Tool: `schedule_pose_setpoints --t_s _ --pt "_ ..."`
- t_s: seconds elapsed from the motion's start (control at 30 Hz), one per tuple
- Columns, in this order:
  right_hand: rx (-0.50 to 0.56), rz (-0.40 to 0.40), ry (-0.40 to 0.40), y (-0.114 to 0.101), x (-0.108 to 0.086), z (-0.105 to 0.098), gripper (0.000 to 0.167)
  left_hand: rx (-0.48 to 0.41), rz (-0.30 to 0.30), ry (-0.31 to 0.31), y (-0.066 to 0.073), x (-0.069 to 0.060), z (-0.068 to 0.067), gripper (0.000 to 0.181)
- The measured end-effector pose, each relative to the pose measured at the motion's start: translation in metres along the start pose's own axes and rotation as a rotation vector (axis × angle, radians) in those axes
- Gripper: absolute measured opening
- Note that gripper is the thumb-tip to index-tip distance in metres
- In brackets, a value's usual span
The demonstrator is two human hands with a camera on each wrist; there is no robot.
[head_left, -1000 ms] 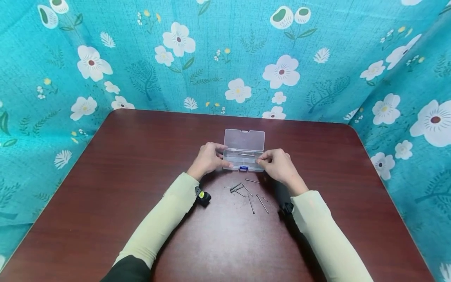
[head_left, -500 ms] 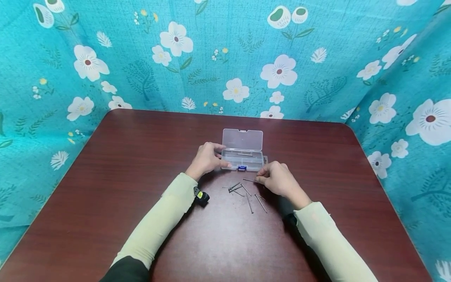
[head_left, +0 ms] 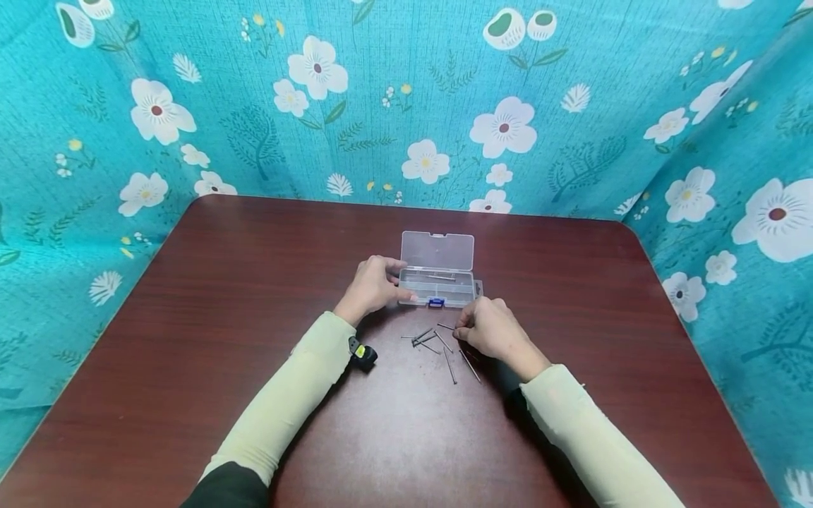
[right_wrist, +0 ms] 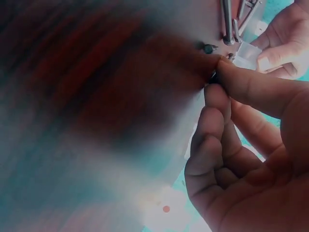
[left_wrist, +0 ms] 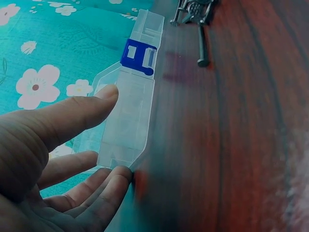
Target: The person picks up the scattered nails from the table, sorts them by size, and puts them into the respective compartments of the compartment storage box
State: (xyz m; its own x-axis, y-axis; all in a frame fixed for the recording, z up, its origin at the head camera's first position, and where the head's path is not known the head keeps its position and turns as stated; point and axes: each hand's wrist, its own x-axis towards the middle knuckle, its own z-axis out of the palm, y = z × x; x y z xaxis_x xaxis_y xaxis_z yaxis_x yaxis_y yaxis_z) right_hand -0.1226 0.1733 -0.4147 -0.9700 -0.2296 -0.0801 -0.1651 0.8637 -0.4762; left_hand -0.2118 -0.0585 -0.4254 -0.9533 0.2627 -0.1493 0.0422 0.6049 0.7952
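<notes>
A clear plastic box [head_left: 454, 304] with a blue latch [head_left: 436, 303] stands on the table, its lid [head_left: 437, 251] raised at the back. Inside the rear compartment lies a nail [head_left: 440, 278]. My left hand [head_left: 370, 289] holds the box's left end, thumb at the front wall and fingers round the end, as the left wrist view shows. In front of the box several nails [head_left: 450, 367] lie scattered. My right hand [head_left: 495, 328] pinches one end of a nail [head_left: 445, 326] between thumb and index finger; the fingers cover much of it.
The dark red-brown table [head_left: 254, 268] extends on both sides of the box. A teal flowered cloth [head_left: 381, 106] hangs behind the table and along its sides. A wrist camera [head_left: 363, 355] sits under the left forearm.
My right hand has left the box's right side, come down toward me and closed its fingertips on the nail nearest the box. The left hand stays on the box.
</notes>
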Motion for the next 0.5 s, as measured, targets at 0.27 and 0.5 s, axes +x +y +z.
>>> schedule_pose_setpoints --t_s 0.27,0.5 --pt "-0.057 0.005 -0.05 -0.0029 0.0023 0.0029 0.018 0.01 0.026 0.016 -0.0002 0.0003 -0.0013 0.07" --pt "-0.051 0.012 -0.103 0.0001 -0.001 0.0008 0.032 0.009 0.021 0.005 -0.0004 0.0003 0.0005 0.069"
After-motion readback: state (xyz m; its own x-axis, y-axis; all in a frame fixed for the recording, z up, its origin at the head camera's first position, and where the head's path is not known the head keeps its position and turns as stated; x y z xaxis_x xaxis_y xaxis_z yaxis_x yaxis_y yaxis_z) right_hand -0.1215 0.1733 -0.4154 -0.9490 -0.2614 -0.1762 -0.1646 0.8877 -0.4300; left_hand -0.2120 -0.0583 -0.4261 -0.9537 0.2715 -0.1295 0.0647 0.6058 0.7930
